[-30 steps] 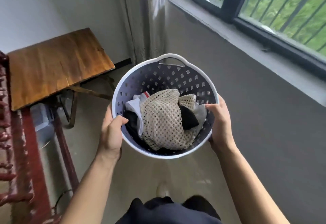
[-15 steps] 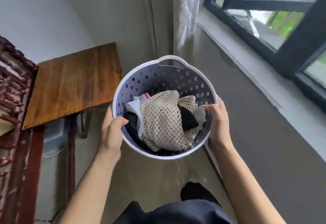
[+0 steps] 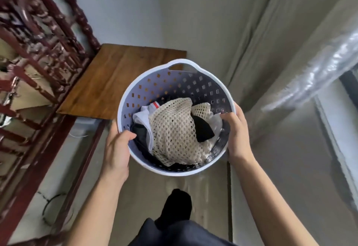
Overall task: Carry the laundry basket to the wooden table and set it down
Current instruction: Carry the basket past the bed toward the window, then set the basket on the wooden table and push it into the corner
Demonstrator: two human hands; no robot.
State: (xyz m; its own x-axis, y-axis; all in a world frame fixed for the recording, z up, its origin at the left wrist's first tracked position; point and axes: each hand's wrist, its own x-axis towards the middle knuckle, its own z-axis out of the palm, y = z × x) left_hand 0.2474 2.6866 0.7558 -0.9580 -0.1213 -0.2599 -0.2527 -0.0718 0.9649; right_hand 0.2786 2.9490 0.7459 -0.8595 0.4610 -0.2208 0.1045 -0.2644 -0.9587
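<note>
A person is holding a laundry basket (image 3: 175,82) in the air, its far edge overlapping the wooden tabletop (image 3: 116,79) in view.

The carved dark-red furniture (image 3: 34,55) is standing left of the tabletop. The cream mesh garment (image 3: 174,129) is lying in the basket over white and black clothes. The left hand (image 3: 117,148) and right hand (image 3: 237,133) are gripping opposite rims, fingers (image 3: 225,116) curling over the edge.

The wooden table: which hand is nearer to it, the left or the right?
Left. The left hand grips the laundry basket rim on the wooden table side; the right hand grips the opposite rim, farther away.
</note>
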